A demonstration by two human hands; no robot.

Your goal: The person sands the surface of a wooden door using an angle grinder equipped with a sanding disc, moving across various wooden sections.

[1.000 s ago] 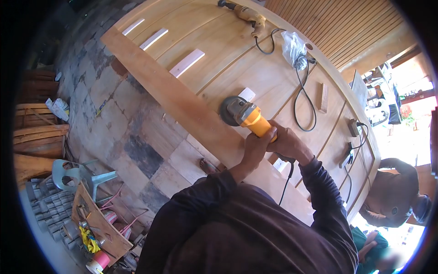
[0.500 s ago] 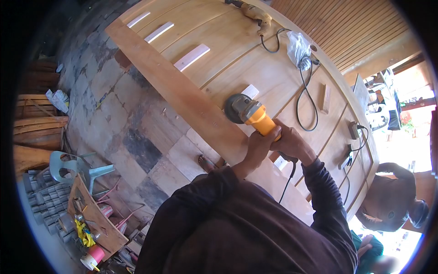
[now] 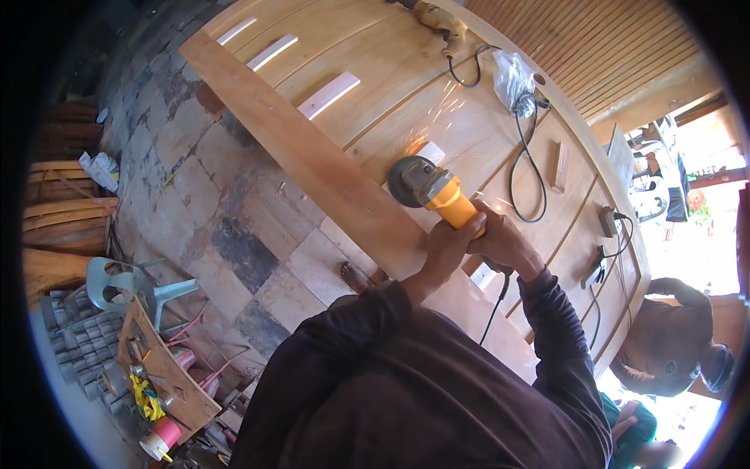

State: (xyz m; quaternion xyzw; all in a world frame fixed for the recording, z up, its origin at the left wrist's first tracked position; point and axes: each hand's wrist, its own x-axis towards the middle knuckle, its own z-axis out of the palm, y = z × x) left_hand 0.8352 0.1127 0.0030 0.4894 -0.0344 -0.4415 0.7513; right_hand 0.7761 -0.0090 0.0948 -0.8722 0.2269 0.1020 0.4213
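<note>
A yellow angle grinder [image 3: 449,202] is in both of my hands, over the long wooden panel [image 3: 391,102]. My left hand [image 3: 449,252] is closed around its body, thumb along the top. My right hand [image 3: 506,241] wraps the rear of the grinder, just beside the left. The dark round disc [image 3: 406,181] tilts over the panel's wide edge board [image 3: 312,148]. Orange sparks [image 3: 422,141] spray up and away from it, past a small pale wood block [image 3: 431,153]. The exact contact point of the disc is hidden. Its cord [image 3: 494,309] hangs behind my right hand.
A yellow drill [image 3: 441,25], a plastic bag [image 3: 513,82], a black cable [image 3: 512,176] and wood strips [image 3: 330,95] lie on the panel. Another person [image 3: 664,340] bends at the right. A pale chair [image 3: 144,285] and a small cluttered table [image 3: 183,387] stand at lower left.
Sparks now fly from the disc where none showed before. The grinder and both hands have shifted very slightly to the right, with the same grip.
</note>
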